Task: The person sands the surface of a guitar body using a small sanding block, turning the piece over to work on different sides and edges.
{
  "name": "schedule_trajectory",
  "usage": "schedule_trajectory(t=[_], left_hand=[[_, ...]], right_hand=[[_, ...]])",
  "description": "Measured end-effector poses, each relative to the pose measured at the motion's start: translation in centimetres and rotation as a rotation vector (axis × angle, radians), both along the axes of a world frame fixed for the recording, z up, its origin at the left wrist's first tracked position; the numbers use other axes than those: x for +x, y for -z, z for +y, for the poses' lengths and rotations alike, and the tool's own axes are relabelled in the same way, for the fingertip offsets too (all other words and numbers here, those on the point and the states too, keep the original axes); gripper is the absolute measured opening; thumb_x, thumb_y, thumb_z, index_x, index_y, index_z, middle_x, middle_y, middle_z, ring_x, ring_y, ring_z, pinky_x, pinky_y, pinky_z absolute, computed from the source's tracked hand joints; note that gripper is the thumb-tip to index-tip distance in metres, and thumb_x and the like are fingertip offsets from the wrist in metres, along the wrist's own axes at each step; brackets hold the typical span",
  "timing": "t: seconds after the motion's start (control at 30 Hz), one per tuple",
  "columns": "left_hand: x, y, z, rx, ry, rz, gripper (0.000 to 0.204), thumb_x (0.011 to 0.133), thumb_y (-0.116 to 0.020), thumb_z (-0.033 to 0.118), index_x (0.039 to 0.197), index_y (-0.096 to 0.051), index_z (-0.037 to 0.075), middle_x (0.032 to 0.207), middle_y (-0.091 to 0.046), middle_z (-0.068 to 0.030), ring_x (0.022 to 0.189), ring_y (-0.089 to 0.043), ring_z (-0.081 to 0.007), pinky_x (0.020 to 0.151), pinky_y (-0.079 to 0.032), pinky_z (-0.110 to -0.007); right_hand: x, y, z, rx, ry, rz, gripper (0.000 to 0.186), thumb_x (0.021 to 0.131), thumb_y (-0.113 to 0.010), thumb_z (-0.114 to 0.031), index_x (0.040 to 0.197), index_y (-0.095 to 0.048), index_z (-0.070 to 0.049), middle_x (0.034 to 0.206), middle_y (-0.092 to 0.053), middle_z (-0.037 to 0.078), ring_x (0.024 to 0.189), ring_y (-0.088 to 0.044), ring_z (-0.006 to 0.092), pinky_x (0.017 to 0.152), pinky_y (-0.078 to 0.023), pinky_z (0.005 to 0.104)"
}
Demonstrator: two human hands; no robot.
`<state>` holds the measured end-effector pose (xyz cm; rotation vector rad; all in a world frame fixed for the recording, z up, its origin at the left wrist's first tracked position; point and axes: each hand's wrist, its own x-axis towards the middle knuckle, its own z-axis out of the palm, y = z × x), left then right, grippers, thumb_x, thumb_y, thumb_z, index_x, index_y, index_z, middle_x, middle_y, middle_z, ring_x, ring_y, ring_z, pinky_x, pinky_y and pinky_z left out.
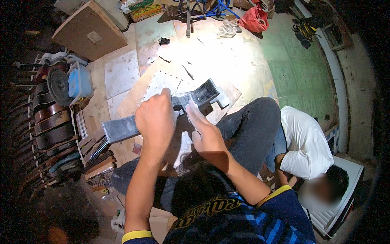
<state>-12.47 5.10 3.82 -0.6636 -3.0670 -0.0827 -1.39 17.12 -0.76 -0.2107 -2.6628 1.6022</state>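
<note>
A long, dusty dark-grey piece [118,129], with a broader end at upper right, lies diagonally below me at the middle of the view. My left hand [154,118] is closed around its middle, thumb on top. My right hand [205,132] is against the piece right of my left hand, its whitened fingers pressed together; whatever is between them and the piece is too small to make out. Under the piece are a dotted pale board [158,79] and a torn white scrap [183,148].
Stacked curved wooden pieces [53,130], a blue tub [73,81] and a large cardboard panel [81,28] are at left. A co-worker in a white shirt [304,146] bends close by at lower right. A red bag [254,20] and blue tubing [221,10] lie at the back.
</note>
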Motion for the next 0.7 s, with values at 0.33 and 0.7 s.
schedule_trajectory(t=[0.33, 0.7], left_hand=[[0.8, -0.3, 0.1, 0.015, 0.025, -0.046, 0.029, 0.073, -0.082, 0.018, 0.091, -0.063, 0.006, 0.080, -0.071, -0.0185, 0.077, -0.072, -0.0383, 0.066, -0.056, -0.048], [1.7, 0.3, -0.3, 0.073, 0.028, 0.030, 0.018, 0.074, -0.074, 0.010, 0.087, -0.062, 0.006, 0.079, -0.071, -0.0180, 0.074, -0.072, -0.0371, 0.063, -0.056, -0.047]], right_hand=[[-2.2, 1.2, 0.7, 0.205, 0.001, 0.102, 0.066, 0.081, -0.054, 0.006, 0.146, -0.046, -0.006, 0.153, -0.045, 0.017, 0.113, -0.062, 0.0421, 0.095, -0.053, 0.0479], [2.3, -1.6, 2.8, 0.162, 0.151, 0.263, 0.058, 0.079, -0.055, 0.009, 0.134, -0.063, -0.006, 0.137, -0.060, 0.023, 0.121, -0.063, 0.0354, 0.101, -0.051, 0.0380]])
